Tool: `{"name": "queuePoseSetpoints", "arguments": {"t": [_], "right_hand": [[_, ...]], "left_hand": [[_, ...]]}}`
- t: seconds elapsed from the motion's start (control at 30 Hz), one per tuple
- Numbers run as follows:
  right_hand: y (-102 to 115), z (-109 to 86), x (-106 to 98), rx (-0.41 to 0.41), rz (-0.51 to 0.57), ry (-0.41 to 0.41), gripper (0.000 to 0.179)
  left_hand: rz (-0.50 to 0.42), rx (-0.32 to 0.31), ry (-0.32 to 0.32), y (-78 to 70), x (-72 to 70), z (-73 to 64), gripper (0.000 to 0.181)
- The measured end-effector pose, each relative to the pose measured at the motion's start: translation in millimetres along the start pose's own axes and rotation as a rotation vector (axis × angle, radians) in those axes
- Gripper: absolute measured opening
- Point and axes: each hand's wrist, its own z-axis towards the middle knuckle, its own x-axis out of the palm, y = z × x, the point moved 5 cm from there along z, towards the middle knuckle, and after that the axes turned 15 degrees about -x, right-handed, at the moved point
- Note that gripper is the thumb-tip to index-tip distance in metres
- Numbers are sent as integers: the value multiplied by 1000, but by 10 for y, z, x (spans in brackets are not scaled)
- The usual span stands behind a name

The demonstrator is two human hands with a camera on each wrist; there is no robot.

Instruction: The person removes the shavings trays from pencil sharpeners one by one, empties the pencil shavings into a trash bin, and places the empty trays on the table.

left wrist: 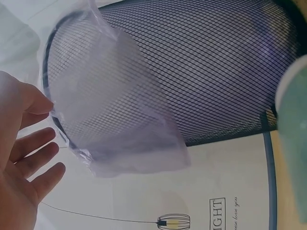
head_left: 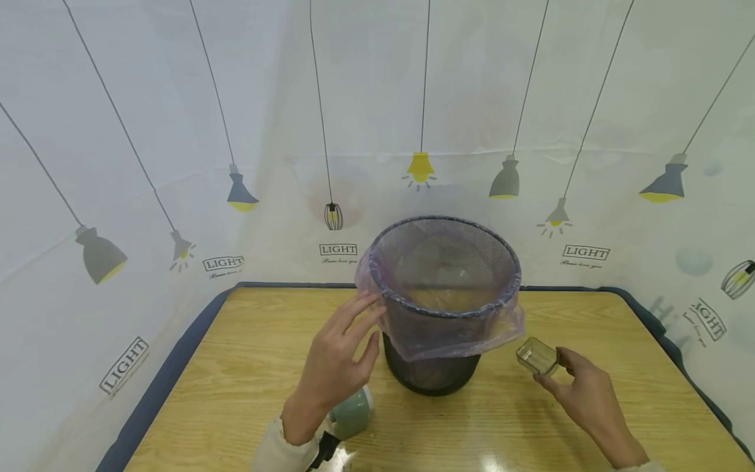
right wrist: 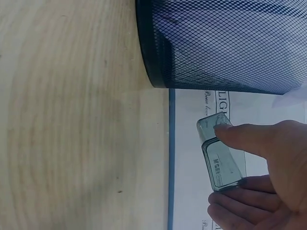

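Observation:
A black mesh wastebasket [head_left: 433,373] stands upright on the table, lined with a thin purple plastic bag [head_left: 436,334] folded over its rim. My left hand [head_left: 339,354] is at the rim's left side, fingers loosely extended; the fingertips touch or nearly touch the bag. In the left wrist view, the left hand [left wrist: 24,153] pinches nothing visible. To the basket's right, my right hand [head_left: 590,393] holds a small clear, smoky plastic box [head_left: 537,356] above the table. Lettering marks the box [right wrist: 223,165] in the right wrist view, where the thumb and fingers grip it.
A teal rounded object with a white rim [head_left: 352,414] is below my left wrist, partly hidden by the arm. The wooden table [head_left: 236,367] has a dark blue edge [head_left: 165,387]. Behind it hangs a white cloth [head_left: 366,118] printed with lamps.

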Motion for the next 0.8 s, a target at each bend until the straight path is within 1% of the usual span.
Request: {"name": "queuePoseSetpoints", "arguments": {"t": [0.23,0.37,0.47,0.6,0.8], "right_hand": [[-49,-59,69,40,9,41,77],[-72,-76,114,55,22,64,78],[-97,-85,153,85,37,100,80],[-129,-96,191,130,58,144,83],[-129,-121,231,139,63,143,81]], "left_hand": [[34,-24,31,124,-23,-97,43],[58,-58,64,185,-31,-157,40],[77,-86,80,234,-46,-208,39],[96,-111,77,308,-75,-266,39],[112,-129,81,392,-105,-333,38]]}}
